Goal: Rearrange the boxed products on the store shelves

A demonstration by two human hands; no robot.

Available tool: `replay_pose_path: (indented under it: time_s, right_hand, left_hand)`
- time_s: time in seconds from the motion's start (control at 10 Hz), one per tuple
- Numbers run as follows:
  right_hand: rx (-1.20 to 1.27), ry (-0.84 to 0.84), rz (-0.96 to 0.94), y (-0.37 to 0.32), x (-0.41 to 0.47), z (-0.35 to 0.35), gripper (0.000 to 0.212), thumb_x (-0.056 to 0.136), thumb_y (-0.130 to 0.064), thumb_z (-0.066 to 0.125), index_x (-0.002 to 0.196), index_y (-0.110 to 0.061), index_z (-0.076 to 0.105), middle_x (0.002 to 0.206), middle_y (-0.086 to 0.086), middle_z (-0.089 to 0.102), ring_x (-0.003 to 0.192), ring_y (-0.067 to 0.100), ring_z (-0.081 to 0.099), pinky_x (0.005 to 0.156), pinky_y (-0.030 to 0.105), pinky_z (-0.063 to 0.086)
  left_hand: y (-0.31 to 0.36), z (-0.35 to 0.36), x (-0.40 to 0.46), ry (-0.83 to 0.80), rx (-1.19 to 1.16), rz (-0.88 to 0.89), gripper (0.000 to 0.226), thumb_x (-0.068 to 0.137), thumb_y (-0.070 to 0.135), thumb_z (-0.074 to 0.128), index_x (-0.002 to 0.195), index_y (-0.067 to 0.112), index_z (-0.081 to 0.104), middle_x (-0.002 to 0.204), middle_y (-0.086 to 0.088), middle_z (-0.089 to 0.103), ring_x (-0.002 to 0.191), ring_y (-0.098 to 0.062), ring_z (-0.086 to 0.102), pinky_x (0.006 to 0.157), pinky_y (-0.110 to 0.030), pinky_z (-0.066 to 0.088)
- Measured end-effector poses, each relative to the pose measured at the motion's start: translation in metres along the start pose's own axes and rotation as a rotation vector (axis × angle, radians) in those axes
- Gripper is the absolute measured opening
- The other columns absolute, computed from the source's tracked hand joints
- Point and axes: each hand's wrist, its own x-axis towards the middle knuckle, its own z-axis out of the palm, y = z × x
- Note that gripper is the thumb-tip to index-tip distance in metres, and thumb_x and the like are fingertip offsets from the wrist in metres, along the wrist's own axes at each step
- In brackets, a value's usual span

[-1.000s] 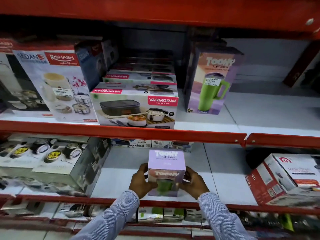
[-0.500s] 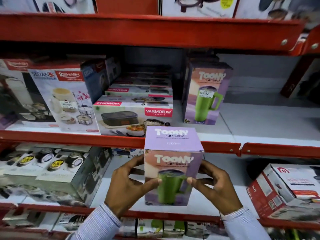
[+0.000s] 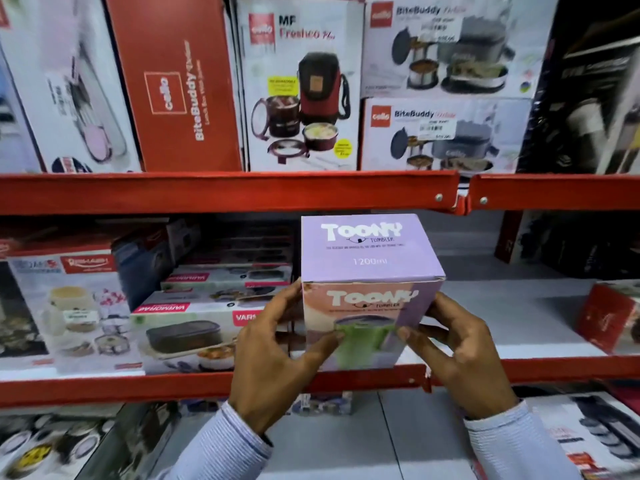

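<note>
I hold a lilac Toony tumbler box point(image 3: 367, 261) upright in front of the middle shelf, its base level with the red shelf rail point(image 3: 104, 388). My left hand point(image 3: 273, 355) grips its left side and front. My right hand point(image 3: 460, 355) grips its right side. The box front shows a green tumbler. The other Toony box on the middle shelf is hidden behind the one I hold.
Varmora lunch-box cartons point(image 3: 187, 327) are stacked left of the box; a Rishabh carton point(image 3: 72, 306) stands further left. The upper shelf holds Cello BiteBuddy boxes point(image 3: 443, 133) and an MF Fresco box point(image 3: 301, 84). Bare shelf surface point(image 3: 512, 317) lies to the right, then a red box point(image 3: 606, 317).
Both hands lifted the Toony box from the lower shelf up to the middle shelf's level. The view tilted upward, bringing the upper shelf into sight.
</note>
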Motion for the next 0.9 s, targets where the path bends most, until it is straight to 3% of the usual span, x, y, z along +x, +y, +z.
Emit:
replay_pose_path:
  time_s: [0.2,0.3,0.5,0.6,0.8,0.9]
  right_hand:
    - [-0.054,-0.025,0.066,0.042,0.037,-0.01,0.049,0.084,-0.007,0.074,0.13,-0.017,0.062,0.12,-0.003,0.074,0.11,0.011,0.069,0.093,0.028,0.058]
    - [-0.091,-0.041,0.105,0.065,0.051,-0.01,0.048,0.085,-0.009,0.072,0.131,-0.017,0.061,0.124,-0.004,0.072,0.113,0.009,0.068,0.09,0.022,0.058]
    - [-0.126,-0.07,0.188,0.096,0.06,-0.006,0.048,0.086,-0.018,0.072,0.133,-0.017,0.06,0.125,-0.003,0.072,0.113,0.012,0.068,0.099,0.039,0.056]
    - [-0.146,-0.064,0.198,0.1,0.064,-0.004,0.05,0.086,-0.021,0.072,0.134,-0.016,0.06,0.125,-0.001,0.072,0.112,0.012,0.069,0.1,0.039,0.056]
    - [-0.163,-0.068,0.211,0.1,0.065,-0.001,0.05,0.087,-0.024,0.07,0.136,-0.018,0.058,0.127,-0.003,0.07,0.113,0.011,0.067,0.094,0.027,0.057]
    - [-0.151,-0.049,0.209,0.094,0.058,0.0,0.053,0.087,-0.026,0.071,0.138,-0.023,0.056,0.13,-0.004,0.068,0.119,0.016,0.065,0.089,0.02,0.057]
  left_hand:
    - [-0.027,0.044,0.029,-0.029,0.027,-0.047,0.066,0.076,0.036,0.08,0.136,0.023,0.055,0.117,0.013,0.074,0.104,-0.001,0.07,0.092,-0.034,0.06]
    - [-0.041,0.059,0.041,-0.066,0.079,-0.091,0.066,0.077,0.043,0.077,0.136,0.025,0.052,0.116,0.015,0.074,0.104,0.0,0.069,0.095,-0.035,0.058]
    - [-0.063,0.07,0.05,-0.077,0.229,-0.151,0.06,0.081,0.052,0.069,0.129,0.02,0.052,0.098,0.003,0.075,0.09,-0.015,0.071,0.084,-0.037,0.059]
    - [-0.063,0.071,0.053,-0.083,0.248,-0.154,0.051,0.084,0.043,0.07,0.126,0.019,0.054,0.096,0.009,0.072,0.087,-0.009,0.068,0.084,-0.027,0.056]
    - [-0.066,0.068,0.056,-0.127,0.269,-0.155,0.048,0.085,0.044,0.07,0.125,0.021,0.056,0.096,0.01,0.075,0.082,0.005,0.067,0.067,0.002,0.046]
    - [-0.059,0.065,0.054,-0.122,0.319,-0.14,0.051,0.083,0.049,0.069,0.124,0.022,0.056,0.09,0.013,0.073,0.083,-0.001,0.069,0.065,0.001,0.046]
